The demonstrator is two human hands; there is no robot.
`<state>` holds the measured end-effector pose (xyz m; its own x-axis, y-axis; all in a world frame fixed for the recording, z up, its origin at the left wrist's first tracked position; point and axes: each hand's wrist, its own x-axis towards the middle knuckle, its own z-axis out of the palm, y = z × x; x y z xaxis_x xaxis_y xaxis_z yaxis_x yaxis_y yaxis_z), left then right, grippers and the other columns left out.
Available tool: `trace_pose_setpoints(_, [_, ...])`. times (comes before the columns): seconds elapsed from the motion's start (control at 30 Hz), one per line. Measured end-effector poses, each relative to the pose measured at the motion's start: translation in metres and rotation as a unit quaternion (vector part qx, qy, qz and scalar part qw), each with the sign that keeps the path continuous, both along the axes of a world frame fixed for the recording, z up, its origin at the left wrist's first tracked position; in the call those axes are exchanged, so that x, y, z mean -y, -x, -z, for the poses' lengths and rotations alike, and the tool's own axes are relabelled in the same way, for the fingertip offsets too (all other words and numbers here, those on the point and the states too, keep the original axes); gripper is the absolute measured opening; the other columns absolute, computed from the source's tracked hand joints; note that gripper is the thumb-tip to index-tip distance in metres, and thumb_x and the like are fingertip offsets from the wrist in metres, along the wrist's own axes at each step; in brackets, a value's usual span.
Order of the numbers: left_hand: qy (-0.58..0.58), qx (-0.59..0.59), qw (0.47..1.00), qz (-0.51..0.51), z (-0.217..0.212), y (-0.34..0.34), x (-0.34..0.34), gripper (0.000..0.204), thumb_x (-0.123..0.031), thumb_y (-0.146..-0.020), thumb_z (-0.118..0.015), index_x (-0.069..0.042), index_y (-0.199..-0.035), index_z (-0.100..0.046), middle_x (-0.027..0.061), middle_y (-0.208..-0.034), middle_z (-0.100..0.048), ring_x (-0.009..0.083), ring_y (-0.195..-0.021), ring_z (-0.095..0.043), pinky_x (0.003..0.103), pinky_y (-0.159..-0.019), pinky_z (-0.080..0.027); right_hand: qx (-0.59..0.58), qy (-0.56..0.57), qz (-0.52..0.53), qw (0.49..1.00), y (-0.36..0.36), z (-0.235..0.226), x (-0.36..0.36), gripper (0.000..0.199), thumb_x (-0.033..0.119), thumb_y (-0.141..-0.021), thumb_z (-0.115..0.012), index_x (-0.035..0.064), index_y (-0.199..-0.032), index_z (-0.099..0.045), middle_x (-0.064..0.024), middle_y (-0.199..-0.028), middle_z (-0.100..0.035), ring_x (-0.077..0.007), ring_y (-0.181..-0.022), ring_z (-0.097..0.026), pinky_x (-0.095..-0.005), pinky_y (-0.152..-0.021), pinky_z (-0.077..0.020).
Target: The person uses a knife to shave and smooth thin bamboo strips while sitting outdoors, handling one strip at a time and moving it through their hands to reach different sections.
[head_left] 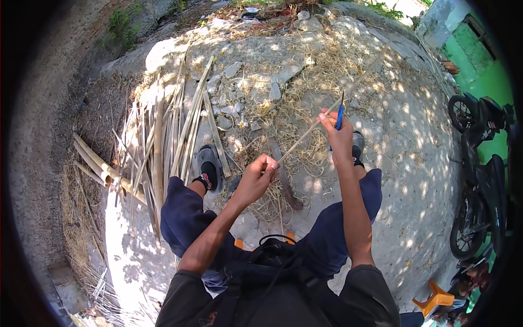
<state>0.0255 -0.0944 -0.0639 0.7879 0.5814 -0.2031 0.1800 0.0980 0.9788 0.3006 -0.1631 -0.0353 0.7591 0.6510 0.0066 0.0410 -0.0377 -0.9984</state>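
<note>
A sunlit, dappled patch of bare ground [414, 180] fills the frame, strewn with dry shavings and broken stones toward the top centre. Two parked motorcycles [479, 180] stand along the right edge before a green wall [493, 82]. At left centre lies a loose pile of split bamboo slats [163, 141], with thicker bamboo poles [95, 163] just left of it. An orange plastic stool [436, 297] sits at lower right. The person sits at bottom centre in dark blue trousers and black shoes. On the ground between the feet lies a curved dark blade [286, 180]. The left hand [256, 177] is clenched around the lower end of a thin bamboo strip [321, 120], which slants up toward the upper right. The right hand [338, 136] grasps a blue-handled knife [340, 115], held against the strip, right of centre.
</note>
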Motion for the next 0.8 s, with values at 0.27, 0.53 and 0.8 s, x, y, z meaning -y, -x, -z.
trace_pose_setpoints(0.27, [0.157,0.078,0.983,-0.048,-0.024,-0.008,-0.001,0.021,-0.027,-0.119,-0.053,-0.007,-0.115,-0.059,-0.0073,-0.075,-0.044,0.0023,-0.057,-0.033,0.024,-0.048,-0.025,0.19,0.023,-0.091,0.977,0.037,0.01,0.009,0.031,0.032,-0.112,-0.06,0.0045,-0.121,-0.07,-0.0089,-0.079,-0.072,-0.0179,-0.068,-0.065,-0.036,-0.065,-0.0487])
trace_pose_setpoints(0.53, [0.228,0.108,0.967,-0.036,-0.036,0.004,-0.01,0.024,-0.031,-0.118,-0.053,-0.008,-0.119,-0.06,-0.0067,-0.076,-0.047,0.0019,-0.056,-0.033,0.024,-0.047,-0.025,0.388,0.033,-0.202,0.899,0.069,0.007,0.011,0.031,0.034,-0.106,-0.069,0.0059,-0.116,-0.071,-0.0189,-0.087,-0.075,-0.0413,-0.076,-0.074,-0.0475,-0.066,-0.0558])
trace_pose_setpoints(0.8, [0.179,0.107,0.977,-0.054,-0.035,0.004,-0.011,0.02,-0.027,-0.118,-0.055,-0.007,-0.118,-0.059,-0.0067,-0.072,-0.046,0.0014,-0.054,-0.033,0.024,-0.047,-0.024,0.396,0.031,-0.197,0.896,0.069,0.006,0.007,0.031,0.035,-0.106,-0.07,0.0053,-0.111,-0.072,-0.0174,-0.089,-0.076,-0.0393,-0.075,-0.074,-0.0464,-0.065,-0.0564])
